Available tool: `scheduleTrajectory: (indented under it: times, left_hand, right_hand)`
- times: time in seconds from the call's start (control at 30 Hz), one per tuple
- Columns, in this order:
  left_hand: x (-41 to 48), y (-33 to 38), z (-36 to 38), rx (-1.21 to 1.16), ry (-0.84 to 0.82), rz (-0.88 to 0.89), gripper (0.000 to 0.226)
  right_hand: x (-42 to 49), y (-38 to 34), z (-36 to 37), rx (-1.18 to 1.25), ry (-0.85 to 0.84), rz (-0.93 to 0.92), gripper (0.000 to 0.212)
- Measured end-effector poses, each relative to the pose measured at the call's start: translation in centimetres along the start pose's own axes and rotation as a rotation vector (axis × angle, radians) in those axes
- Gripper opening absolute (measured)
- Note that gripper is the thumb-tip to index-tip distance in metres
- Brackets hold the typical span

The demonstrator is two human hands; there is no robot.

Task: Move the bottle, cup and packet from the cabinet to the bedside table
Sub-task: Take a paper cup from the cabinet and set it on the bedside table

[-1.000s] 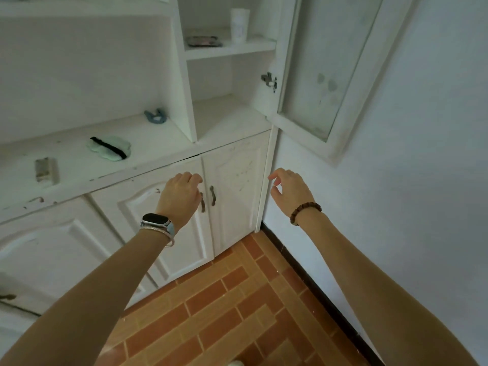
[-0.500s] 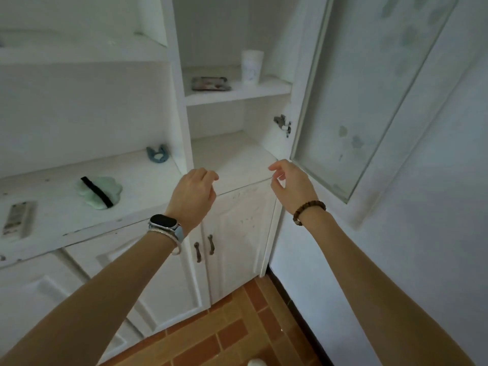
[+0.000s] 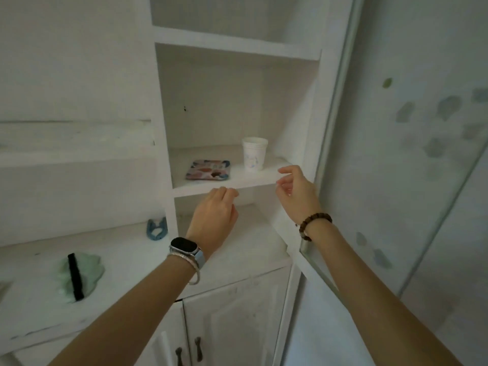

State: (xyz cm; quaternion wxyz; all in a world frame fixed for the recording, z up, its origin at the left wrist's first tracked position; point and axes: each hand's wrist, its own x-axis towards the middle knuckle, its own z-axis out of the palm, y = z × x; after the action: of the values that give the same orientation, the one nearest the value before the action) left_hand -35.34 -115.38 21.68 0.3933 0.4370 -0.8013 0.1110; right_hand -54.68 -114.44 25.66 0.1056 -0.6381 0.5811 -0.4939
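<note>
A white paper cup [image 3: 254, 157] stands upright on the cabinet shelf [image 3: 227, 184], toward its right side. A flat, colourfully patterned packet [image 3: 208, 169] lies to the cup's left on the same shelf. No bottle is in view. My left hand [image 3: 212, 216] hovers just below the shelf's front edge, fingers loosely curled and holding nothing. My right hand [image 3: 295, 190] is raised at the shelf's right front corner, a short way from the cup, fingers spread and empty.
The cabinet's glass door [image 3: 396, 154] stands open on the right, close to my right forearm. On the counter [image 3: 126, 260] lie a blue clip [image 3: 157, 229] and a green cloth with a black strap [image 3: 78, 276]. Lower cupboard doors [image 3: 232, 326] are closed.
Both hands have risen from the lower cupboard doors up to the shelf with the cup and packet. My view has tilted upward and come closer to the cabinet.
</note>
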Motion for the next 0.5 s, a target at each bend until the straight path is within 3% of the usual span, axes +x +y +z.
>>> scheduleTrajectory:
  times: [0.27, 0.5]
  left_hand:
    - [6.9, -0.8, 3.4, 0.110, 0.016, -0.058, 0.029]
    - [10.5, -2.3, 6.3, 0.178, -0.132, -0.118, 0.039]
  right_hand:
    - [7.5, 0.4, 1.7, 0.125, -0.051, 0.037, 0.060]
    - [12.7, 1.0, 3.7, 0.117, -0.126, 0.064, 0.081]
